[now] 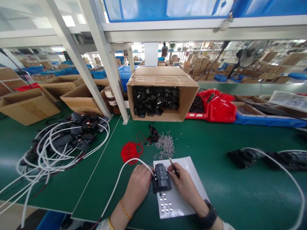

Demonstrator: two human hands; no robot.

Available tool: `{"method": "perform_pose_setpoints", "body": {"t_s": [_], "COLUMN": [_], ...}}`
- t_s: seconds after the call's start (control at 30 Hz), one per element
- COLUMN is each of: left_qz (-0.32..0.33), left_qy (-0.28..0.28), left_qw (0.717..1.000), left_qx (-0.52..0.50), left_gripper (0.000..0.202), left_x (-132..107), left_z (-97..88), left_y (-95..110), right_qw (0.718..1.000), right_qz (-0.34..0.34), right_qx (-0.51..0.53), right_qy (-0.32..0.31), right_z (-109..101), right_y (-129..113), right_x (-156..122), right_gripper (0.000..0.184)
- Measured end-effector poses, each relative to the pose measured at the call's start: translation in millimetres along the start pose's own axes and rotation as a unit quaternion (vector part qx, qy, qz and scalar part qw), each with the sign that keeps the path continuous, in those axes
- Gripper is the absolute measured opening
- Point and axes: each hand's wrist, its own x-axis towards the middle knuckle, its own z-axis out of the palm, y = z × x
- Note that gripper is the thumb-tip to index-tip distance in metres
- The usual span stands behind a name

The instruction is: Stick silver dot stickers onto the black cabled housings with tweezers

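Note:
A dark grey plastic housing with a cylindrical middle (162, 175) lies on a white sheet (192, 179) in front of me. My left hand (140, 179) is closed at the housing's left side, where a white tube (119, 174) runs off toward the front edge. My right hand (181, 180) is closed around a slim dark pen-like tool (176, 171) with a light tip pointing away from me; its fingertips are at the housing's right side. Small round silver dots (166, 204) sit in rows on the sheet below the housing. The left fingertips are partly hidden.
Small metal pins (165, 145) and a red wire coil (131, 152) lie beyond the sheet. Behind stands a carton (189, 103) of black parts, with red bins (222, 108) beside it. Tubed housings (72, 137) are piled left; others (242, 158) lie right. A shelf post (105, 60) rises left.

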Motion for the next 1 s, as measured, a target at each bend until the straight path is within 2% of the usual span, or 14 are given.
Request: {"method": "perform_pose_setpoints", "body": {"t_s": [0.17, 0.33, 0.43, 0.6, 0.77, 0.83, 0.9, 0.93, 1.0], "left_qz": [-0.022, -0.013, -0.018, -0.037, -0.034, -0.048, -0.079, -0.097, -0.131], "left_qy": [0.03, 0.061, 0.064, 0.057, 0.041, 0.042, 0.041, 0.033, 0.006], "left_qw": [0.999, 0.998, 0.997, 0.996, 0.997, 0.996, 0.995, 0.994, 0.991], "left_qx": [0.0, -0.033, -0.046, -0.057, -0.059, -0.059, -0.049, -0.039, -0.018], "left_gripper": [0.024, 0.023, 0.023, 0.024, 0.027, 0.027, 0.026, 0.026, 0.024], "left_x": [-8, -15, -16, -17, -15, -13, -11, -8, -1], "left_z": [7.2, 11.3, 12.2, 14.6, 9.5, 4.4, -1.1, -3.7, -7.0], "left_y": [1, 2, 2, 2, 3, 3, 1, 0, -3], "right_qw": [1.0, 0.995, 0.991, 0.989, 0.989, 0.99, 0.99, 0.989, 0.98], "right_qz": [-0.009, -0.081, -0.114, -0.12, -0.128, -0.115, -0.079, -0.052, 0.007], "right_qx": [-0.022, -0.064, -0.074, -0.087, -0.079, -0.074, -0.101, -0.127, -0.195], "right_qy": [0.001, -0.017, -0.017, -0.014, -0.013, -0.04, -0.057, -0.046, 0.026], "right_z": [-4, -5, -6, -4, -2, -9, -26, -37, -60], "right_y": [1, 0, 3, 8, 0, -3, -2, 1, 10], "right_x": [4, -1, -4, 1, -3, -6, -1, 5, 27], "right_gripper": [0.016, 0.022, 0.026, 0.026, 0.028, 0.027, 0.021, 0.019, 0.018]}}
